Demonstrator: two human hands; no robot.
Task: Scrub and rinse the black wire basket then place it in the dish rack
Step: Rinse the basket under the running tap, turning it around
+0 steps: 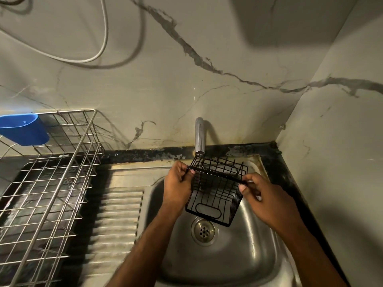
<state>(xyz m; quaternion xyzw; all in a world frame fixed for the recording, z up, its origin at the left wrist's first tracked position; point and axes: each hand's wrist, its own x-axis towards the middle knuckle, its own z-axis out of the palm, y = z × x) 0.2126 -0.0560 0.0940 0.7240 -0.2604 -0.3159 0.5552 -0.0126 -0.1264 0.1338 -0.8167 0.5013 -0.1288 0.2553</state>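
Note:
The black wire basket [215, 195] hangs tilted over the steel sink [238, 257], right under the chrome tap [200, 135]. A thin stream of water runs from the tap through its wires. My left hand [179, 183] grips the left end of the basket's top rim. My right hand [263, 197] pinches the right end of that same rim. The metal dish rack [47, 183] stands to the left on a dark tray, with nothing inside its main compartment.
A blue plastic cup holder [24, 128] hangs on the rack's back left corner. The ribbed drainboard [118, 220] lies between rack and sink. The sink drain [204, 230] sits just below the basket. Marble walls close in behind and to the right; a cable [104, 38] loops above.

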